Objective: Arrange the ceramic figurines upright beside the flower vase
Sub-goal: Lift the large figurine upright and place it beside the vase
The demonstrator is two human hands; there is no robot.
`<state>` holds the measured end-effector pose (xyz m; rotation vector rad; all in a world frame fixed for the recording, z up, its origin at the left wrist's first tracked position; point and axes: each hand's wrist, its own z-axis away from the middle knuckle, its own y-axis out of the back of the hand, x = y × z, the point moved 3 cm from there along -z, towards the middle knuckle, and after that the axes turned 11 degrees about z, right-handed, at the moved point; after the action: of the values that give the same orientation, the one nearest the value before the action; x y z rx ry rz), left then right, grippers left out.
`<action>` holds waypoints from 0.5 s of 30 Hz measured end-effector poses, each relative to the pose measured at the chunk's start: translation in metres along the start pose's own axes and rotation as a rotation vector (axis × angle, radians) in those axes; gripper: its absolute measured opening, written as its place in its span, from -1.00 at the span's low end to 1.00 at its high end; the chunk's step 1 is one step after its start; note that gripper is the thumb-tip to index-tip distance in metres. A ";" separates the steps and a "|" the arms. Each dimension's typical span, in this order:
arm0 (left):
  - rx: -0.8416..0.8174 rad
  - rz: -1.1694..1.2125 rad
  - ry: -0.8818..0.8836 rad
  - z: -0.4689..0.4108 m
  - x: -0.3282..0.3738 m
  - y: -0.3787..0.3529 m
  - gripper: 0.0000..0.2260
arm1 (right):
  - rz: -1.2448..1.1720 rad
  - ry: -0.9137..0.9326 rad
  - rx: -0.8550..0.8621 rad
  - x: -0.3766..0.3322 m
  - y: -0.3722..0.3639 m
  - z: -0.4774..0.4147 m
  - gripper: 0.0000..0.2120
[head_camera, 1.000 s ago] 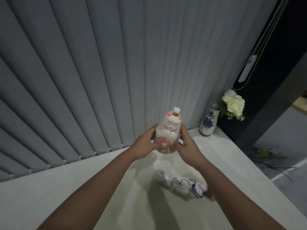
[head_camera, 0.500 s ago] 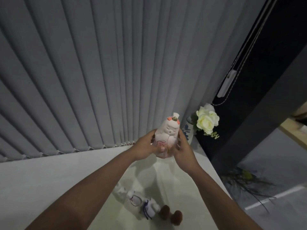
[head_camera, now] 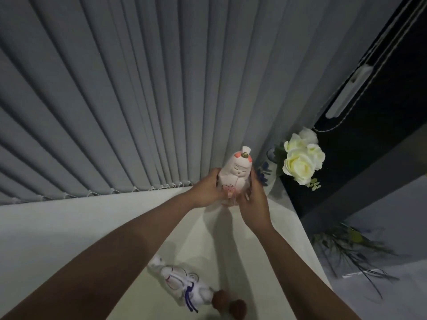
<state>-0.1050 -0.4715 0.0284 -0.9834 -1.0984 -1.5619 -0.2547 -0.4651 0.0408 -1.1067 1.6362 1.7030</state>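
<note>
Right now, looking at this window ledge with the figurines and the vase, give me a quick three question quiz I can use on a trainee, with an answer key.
1. True or false: the pink figurine is held upright in both hands.
2. Multiple choice: how does the blue-corded figurine sit? A) upright beside the flower vase B) on its side on the ledge, near the camera C) in the right hand
3. Short answer: on which side of the pink figurine does the flower vase stand, as the camera sees it?

Key:
1. True; the left hand and right hand clasp its base.
2. B; it lies on the ledge.
3. To its right, partly hidden behind the right hand.
</note>
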 end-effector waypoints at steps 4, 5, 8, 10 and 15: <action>-0.003 -0.011 0.004 -0.016 -0.007 0.000 -0.35 | 0.075 -0.029 0.025 0.020 -0.009 -0.010 -0.29; -0.004 -0.007 0.009 -0.019 -0.009 0.000 -0.35 | 0.084 -0.030 0.027 0.026 -0.011 -0.013 -0.30; -0.002 0.004 0.008 -0.028 -0.012 0.000 -0.34 | 0.045 -0.030 0.038 0.034 -0.013 -0.019 -0.34; 0.001 -0.008 -0.007 -0.034 -0.011 0.001 -0.36 | 0.020 -0.033 0.052 0.033 -0.013 -0.023 -0.37; -0.012 -0.056 -0.020 -0.043 -0.005 0.000 -0.41 | 0.008 -0.042 0.082 0.037 -0.011 -0.031 -0.36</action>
<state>-0.1074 -0.5113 0.0116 -0.9860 -1.1403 -1.6086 -0.2592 -0.4998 0.0066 -1.0204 1.6712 1.6376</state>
